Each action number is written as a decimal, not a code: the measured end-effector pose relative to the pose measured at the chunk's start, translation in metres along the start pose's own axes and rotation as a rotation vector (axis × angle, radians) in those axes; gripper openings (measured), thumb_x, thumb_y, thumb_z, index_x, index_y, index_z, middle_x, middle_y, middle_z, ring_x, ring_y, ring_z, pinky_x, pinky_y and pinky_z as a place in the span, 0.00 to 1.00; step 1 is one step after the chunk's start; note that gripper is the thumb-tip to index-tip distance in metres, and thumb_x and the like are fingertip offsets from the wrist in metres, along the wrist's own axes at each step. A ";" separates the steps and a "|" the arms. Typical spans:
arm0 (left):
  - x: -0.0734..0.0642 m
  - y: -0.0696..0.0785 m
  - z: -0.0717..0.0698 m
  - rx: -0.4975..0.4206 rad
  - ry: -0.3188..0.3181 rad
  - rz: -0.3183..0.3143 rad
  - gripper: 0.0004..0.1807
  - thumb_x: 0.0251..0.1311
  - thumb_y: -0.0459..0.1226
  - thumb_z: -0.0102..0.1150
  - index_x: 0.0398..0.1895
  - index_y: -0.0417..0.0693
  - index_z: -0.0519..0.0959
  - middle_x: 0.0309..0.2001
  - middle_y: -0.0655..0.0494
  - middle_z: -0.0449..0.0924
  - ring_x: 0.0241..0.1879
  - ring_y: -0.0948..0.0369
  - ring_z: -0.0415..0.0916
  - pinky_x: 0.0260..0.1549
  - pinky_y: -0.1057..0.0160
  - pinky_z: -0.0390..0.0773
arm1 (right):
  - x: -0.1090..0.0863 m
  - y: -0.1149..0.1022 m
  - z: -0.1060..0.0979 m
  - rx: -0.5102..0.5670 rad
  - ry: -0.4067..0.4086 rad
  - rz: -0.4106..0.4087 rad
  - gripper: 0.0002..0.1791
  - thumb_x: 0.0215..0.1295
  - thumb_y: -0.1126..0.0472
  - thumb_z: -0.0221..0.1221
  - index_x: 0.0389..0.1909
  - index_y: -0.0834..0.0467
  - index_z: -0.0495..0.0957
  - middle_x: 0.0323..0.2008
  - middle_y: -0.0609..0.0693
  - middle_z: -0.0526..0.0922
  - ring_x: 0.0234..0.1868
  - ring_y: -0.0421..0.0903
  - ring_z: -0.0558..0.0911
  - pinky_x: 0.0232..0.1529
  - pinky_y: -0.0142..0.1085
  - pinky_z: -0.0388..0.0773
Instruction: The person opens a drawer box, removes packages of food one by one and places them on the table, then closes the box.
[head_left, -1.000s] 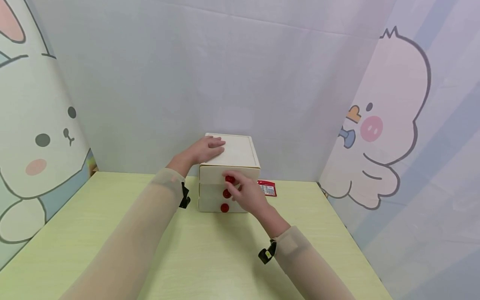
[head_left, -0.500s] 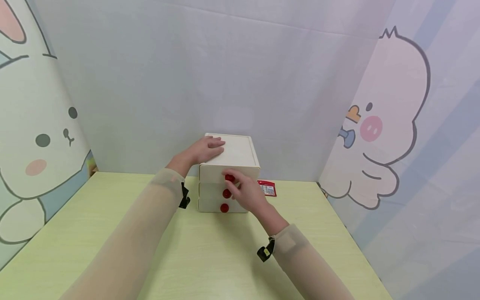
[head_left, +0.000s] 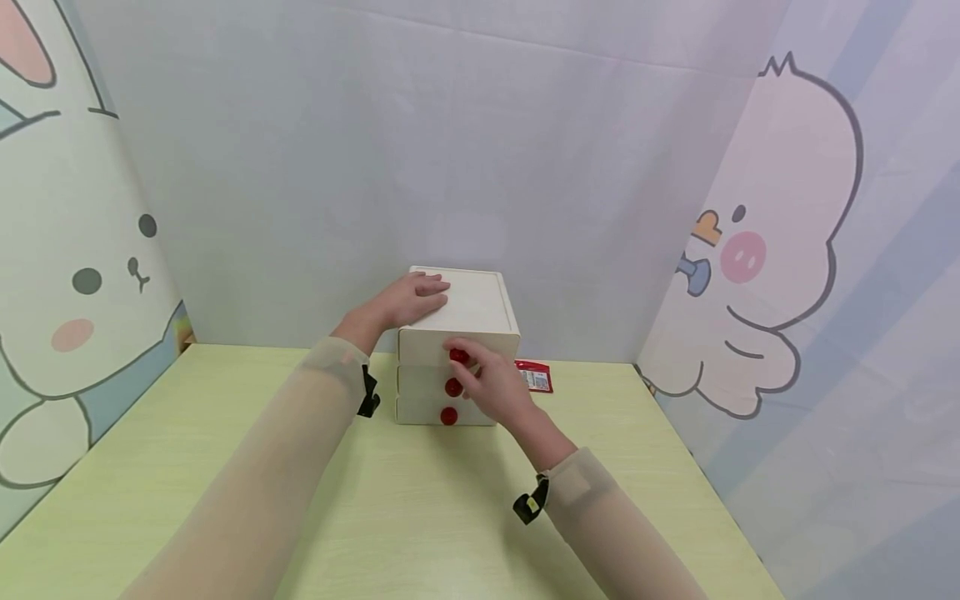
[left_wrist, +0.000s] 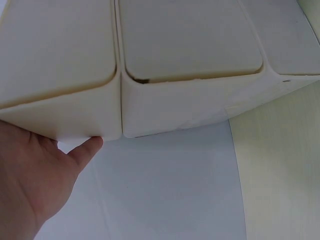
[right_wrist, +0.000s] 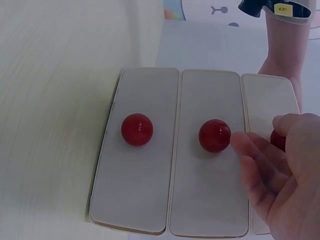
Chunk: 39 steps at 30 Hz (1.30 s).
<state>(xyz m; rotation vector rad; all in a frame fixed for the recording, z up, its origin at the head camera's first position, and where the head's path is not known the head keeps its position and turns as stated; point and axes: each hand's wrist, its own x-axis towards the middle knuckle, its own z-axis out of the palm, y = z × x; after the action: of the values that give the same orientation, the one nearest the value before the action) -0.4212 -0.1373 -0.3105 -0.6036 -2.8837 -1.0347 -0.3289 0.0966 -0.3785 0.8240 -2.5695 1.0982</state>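
A white cabinet of three stacked drawers (head_left: pixel 480 300) stands on the table against the back curtain. Each drawer front carries one round red knob. My left hand (head_left: pixel 401 300) lies on the cabinet's top near its left edge; in the left wrist view that hand (left_wrist: pixel 40 180) has its thumb along the edge. With thumb and fingers, my right hand (head_left: pixel 502 387) pinches the top knob (head_left: pixel 458 356), which is partly covered by it in the right wrist view. Below are the middle knob (head_left: pixel 453 387) and the bottom knob (head_left: pixel 448 416). All drawers look closed.
A red packet with a white label (head_left: pixel 536 377) lies on the table just right of the cabinet, partly hidden by it. The pale wooden table (head_left: pixel 420 517) reaches back to curtains (head_left: pixel 315 167) printed with cartoon animals.
The top knob and my right hand have shifted very slightly up and away, and the top drawer's front sits closer to the cabinet. My left hand stays in place.
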 end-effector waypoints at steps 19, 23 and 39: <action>0.002 -0.002 0.002 0.010 -0.004 -0.012 0.33 0.84 0.54 0.47 0.85 0.53 0.69 0.89 0.53 0.56 0.91 0.47 0.41 0.88 0.37 0.45 | -0.016 0.009 -0.001 0.077 -0.127 -0.035 0.21 0.81 0.58 0.63 0.71 0.48 0.83 0.36 0.48 0.88 0.26 0.46 0.86 0.28 0.34 0.85; 0.002 -0.003 0.001 -0.009 0.002 -0.003 0.32 0.84 0.53 0.48 0.84 0.52 0.70 0.89 0.52 0.57 0.91 0.47 0.41 0.88 0.38 0.46 | -0.020 0.014 0.004 0.043 -0.166 -0.023 0.19 0.81 0.57 0.64 0.68 0.51 0.85 0.33 0.49 0.87 0.25 0.41 0.83 0.27 0.33 0.83; 0.003 -0.005 0.002 -0.011 -0.001 -0.008 0.32 0.84 0.53 0.48 0.85 0.53 0.69 0.89 0.53 0.56 0.91 0.47 0.40 0.88 0.38 0.46 | -0.021 0.039 0.023 0.008 -0.180 0.045 0.16 0.80 0.58 0.63 0.64 0.48 0.84 0.35 0.46 0.87 0.26 0.38 0.84 0.30 0.33 0.83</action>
<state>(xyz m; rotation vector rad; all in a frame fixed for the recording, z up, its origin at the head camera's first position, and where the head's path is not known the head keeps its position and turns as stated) -0.4251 -0.1385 -0.3142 -0.5936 -2.8857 -1.0522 -0.3341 0.1100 -0.4261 0.9096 -2.7443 1.0944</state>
